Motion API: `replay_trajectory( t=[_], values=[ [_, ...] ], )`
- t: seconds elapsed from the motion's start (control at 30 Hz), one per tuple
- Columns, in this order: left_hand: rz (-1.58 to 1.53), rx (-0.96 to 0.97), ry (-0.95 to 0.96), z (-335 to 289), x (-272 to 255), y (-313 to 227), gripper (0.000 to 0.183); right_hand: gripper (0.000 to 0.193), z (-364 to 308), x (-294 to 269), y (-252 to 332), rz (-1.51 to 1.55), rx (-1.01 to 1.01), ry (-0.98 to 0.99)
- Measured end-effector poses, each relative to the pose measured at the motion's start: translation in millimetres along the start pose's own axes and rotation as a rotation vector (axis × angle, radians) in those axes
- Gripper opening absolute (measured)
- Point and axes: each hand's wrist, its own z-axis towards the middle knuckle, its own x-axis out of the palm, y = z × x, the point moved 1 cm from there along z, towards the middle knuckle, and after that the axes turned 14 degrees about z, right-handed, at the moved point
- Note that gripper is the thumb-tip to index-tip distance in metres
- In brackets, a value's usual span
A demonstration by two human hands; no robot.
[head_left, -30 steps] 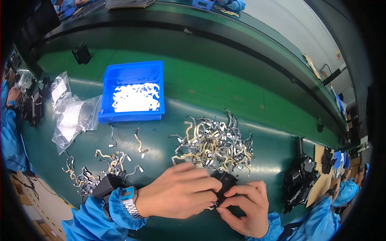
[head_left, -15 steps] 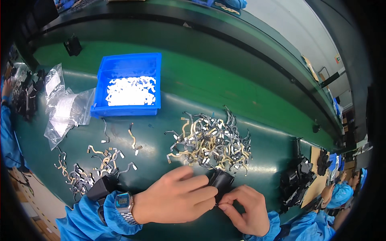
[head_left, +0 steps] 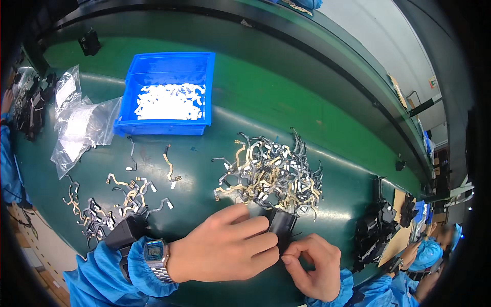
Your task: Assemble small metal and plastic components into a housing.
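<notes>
My left hand (head_left: 225, 245) has its fingers wrapped round a black plastic housing (head_left: 283, 224), whose upper end shows beyond the knuckles. Beside its lower end, my right hand (head_left: 318, 263) is closed in a pinch of thumb and forefinger. Whatever sits between those fingertips is too small or hidden to name. Just beyond the housing lies a heap of short wire cables (head_left: 271, 171), grey and tan with white connectors. A smaller scatter of similar cables (head_left: 135, 197) lies to the left, past my left wrist.
A blue bin (head_left: 163, 128) with small white pieces stands at the far left, next to clear plastic bags (head_left: 79, 125). Black plastic parts (head_left: 377, 233) are piled at the right by some cardboard (head_left: 398, 235). Co-workers' blue sleeves (head_left: 386, 294) show at both sides.
The whole view has shifted slightly. The housing now stands a little more upright and shows more beyond my left hand. Both hands keep nearly the same grip.
</notes>
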Motion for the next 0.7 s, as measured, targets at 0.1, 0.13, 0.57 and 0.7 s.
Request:
replay_trajectory(
  t=[0.1,0.13,0.57,0.7],
  values=[
    [0.004,0.0,0.018,-2.3,1.9,0.5,0.017,0.011,4.3,-0.2,-1.1,0.14,0.208,0.014],
    [-0.003,-0.004,0.035,-2.4,2.8,0.7,0.017,0.012,4.5,-0.8,-3.9,0.179,0.248,0.024],
    [-0.037,-0.032,0.014,-1.7,2.6,2.2,0.019,0.01,6.6,-4.1,-3.9,0.183,0.233,0.032],
    [-0.035,-0.03,0.009,-2.4,2.1,2.1,0.019,0.009,6.3,-5.9,-4.9,0.187,0.248,0.035]
  ],
)
